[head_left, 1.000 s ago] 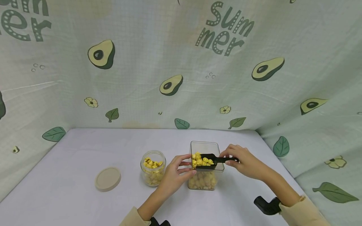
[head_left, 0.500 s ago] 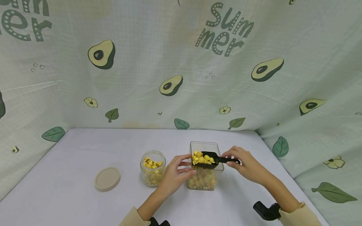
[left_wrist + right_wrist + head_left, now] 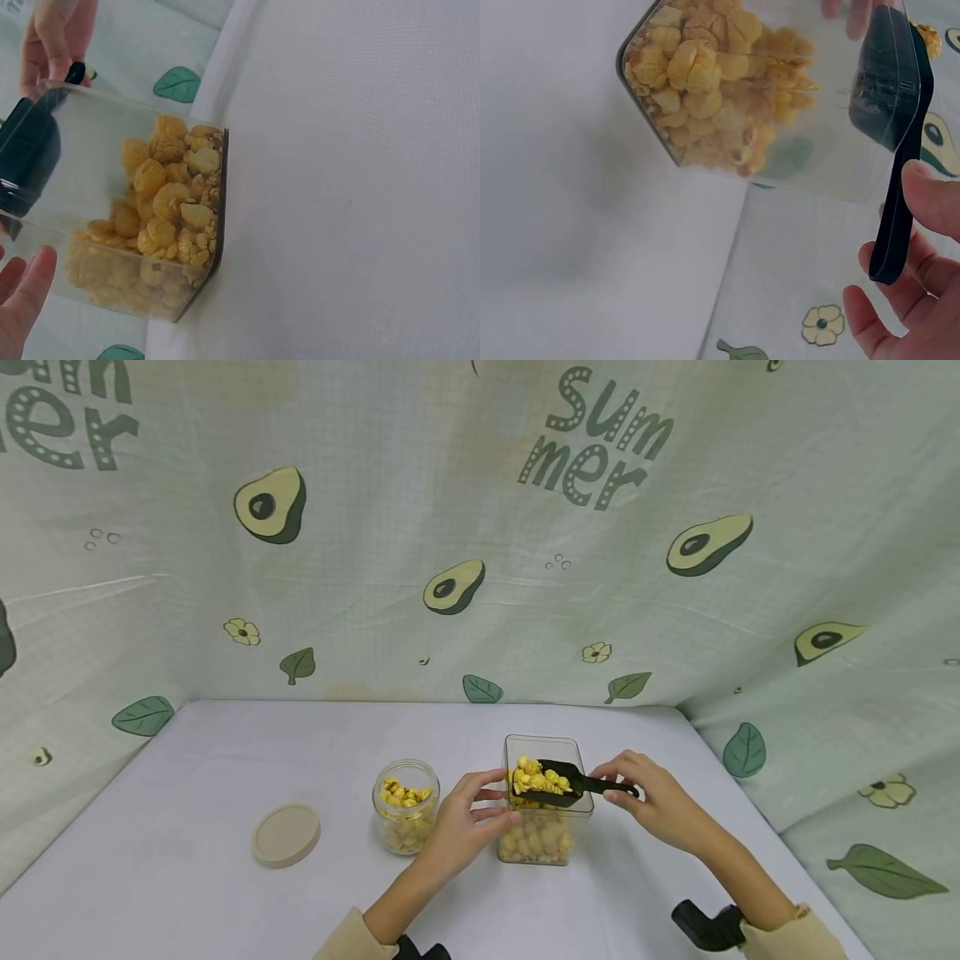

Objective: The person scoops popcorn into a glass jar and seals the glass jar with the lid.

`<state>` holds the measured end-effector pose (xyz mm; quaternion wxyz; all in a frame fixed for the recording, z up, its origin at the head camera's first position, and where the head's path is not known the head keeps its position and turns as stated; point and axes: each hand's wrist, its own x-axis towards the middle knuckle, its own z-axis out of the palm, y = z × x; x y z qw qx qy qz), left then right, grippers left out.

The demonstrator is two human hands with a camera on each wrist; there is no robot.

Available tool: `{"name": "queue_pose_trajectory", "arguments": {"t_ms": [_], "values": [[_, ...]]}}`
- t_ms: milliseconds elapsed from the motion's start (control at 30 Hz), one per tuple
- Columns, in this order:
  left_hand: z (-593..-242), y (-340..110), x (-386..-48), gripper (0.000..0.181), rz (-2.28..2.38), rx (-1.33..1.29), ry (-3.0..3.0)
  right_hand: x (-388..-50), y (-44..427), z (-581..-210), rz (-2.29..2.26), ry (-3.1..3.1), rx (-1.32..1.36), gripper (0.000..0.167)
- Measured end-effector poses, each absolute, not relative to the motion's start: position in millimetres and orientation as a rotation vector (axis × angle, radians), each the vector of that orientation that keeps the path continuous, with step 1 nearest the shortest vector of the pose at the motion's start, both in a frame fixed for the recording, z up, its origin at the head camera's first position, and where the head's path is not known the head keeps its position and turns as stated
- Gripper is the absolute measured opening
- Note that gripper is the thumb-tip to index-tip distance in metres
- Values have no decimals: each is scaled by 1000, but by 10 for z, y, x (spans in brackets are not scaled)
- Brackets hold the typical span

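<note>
My right hand [image 3: 648, 793] pinches the handle of a black scoop [image 3: 581, 781] between thumb and fingers. Yellow popcorn [image 3: 542, 781] is heaped in the scoop, which sits at the mouth of a clear square container [image 3: 545, 745]. More popcorn [image 3: 705, 82] fills the lower part of this container, seen through its wall in the right wrist view. With fairly straight fingers, my left hand [image 3: 468, 818] touches the container's left side, its thumb at the front. Just left of that hand stands a round glass jar [image 3: 406, 814], open at the top and holding popcorn.
A round beige lid [image 3: 286, 836] lies on the white table [image 3: 187, 777], left of the jar. Behind the table hangs a cloth [image 3: 360, 552] printed with avocados and leaves, and it also covers the sides.
The popcorn-laden scoop has risen slightly out of the container and shifted a little to the right with my right hand. My left hand, the jar and the lid stay in place.
</note>
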<state>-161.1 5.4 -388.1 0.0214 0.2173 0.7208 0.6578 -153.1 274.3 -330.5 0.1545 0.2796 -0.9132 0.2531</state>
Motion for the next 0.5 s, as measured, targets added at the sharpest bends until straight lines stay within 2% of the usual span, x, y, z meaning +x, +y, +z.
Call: {"name": "queue_pose_trajectory", "arguments": {"t_ms": [500], "values": [[-3856,48,-1600,54,2010,660,2256,-1492,2753,-3191,645,-2762,744,25]]}}
